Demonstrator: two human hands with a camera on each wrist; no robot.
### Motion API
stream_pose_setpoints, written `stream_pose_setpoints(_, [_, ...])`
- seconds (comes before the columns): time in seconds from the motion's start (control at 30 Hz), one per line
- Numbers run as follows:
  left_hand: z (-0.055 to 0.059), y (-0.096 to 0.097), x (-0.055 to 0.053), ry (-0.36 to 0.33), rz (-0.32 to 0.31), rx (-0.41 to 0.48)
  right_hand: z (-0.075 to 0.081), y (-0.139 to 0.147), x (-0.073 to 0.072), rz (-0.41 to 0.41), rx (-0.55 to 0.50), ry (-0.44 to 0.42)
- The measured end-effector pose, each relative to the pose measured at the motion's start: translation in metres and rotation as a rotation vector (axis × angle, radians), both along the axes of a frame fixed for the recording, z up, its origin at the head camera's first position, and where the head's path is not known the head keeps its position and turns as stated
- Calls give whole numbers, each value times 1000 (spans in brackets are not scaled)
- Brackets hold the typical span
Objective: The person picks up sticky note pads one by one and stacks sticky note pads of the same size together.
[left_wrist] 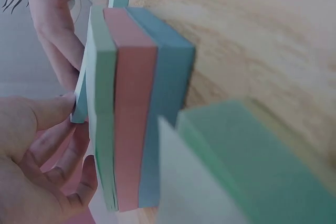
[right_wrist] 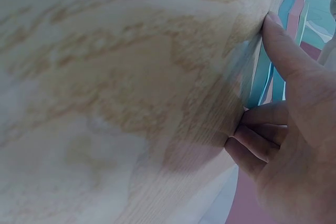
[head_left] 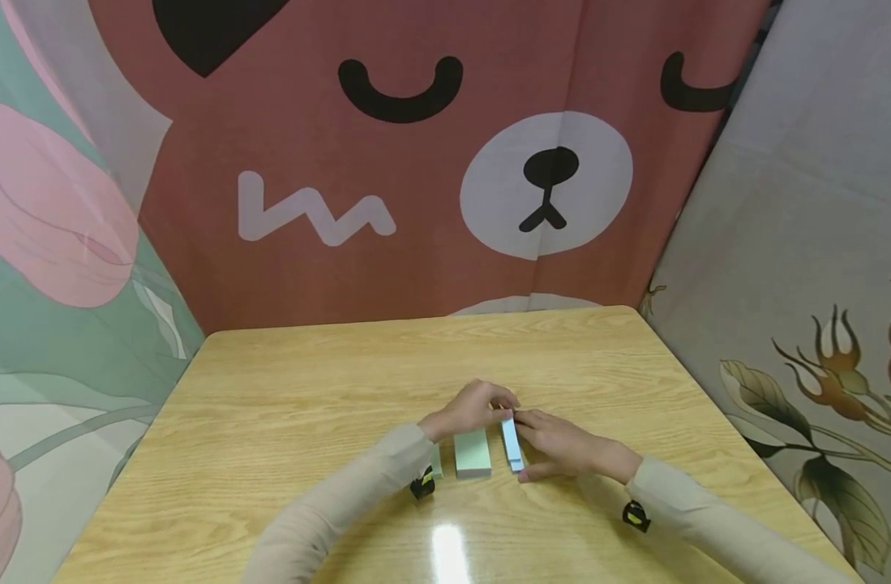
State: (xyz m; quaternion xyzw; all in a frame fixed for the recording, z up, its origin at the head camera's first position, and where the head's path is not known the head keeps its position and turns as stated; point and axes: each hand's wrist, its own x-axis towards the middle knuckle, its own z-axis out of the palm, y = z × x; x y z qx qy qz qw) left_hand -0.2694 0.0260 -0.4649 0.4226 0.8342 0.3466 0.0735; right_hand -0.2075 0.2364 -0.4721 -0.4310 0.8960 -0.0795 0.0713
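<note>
Both hands are at a narrow light-blue sticky-note pad (head_left: 511, 442), with another light-blue layer showing beneath its near end. My left hand (head_left: 474, 405) pinches its far end between thumb and fingertips. Along its right side, my right hand (head_left: 565, 446) holds it, thumb at the near end and curled fingers at the far end, fingertips down at the table. Just left stands a stack of sticky-note pads (head_left: 473, 456); the left wrist view shows its green layer (left_wrist: 103, 82), pink layer (left_wrist: 134, 103) and blue layer (left_wrist: 170, 66). Another green pad (left_wrist: 257, 156) is partly hidden under my left wrist.
The wood-grain table (head_left: 306, 365) carries the pads near its middle. A curtain with a bear print (head_left: 416, 268) hangs behind the far edge, and patterned cloths hang at left and right. Each wrist wears a small black device.
</note>
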Motion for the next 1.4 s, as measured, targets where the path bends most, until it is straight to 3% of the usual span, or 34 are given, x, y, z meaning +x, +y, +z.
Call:
stream_pose_setpoints(0.87, [-9,4,1,-10,-37,-20,-1,1,2,15,-19,28])
stream_pose_setpoints(1.4, [-11,5,3,-18,-44,-26,0,0,2,7,-17,-4])
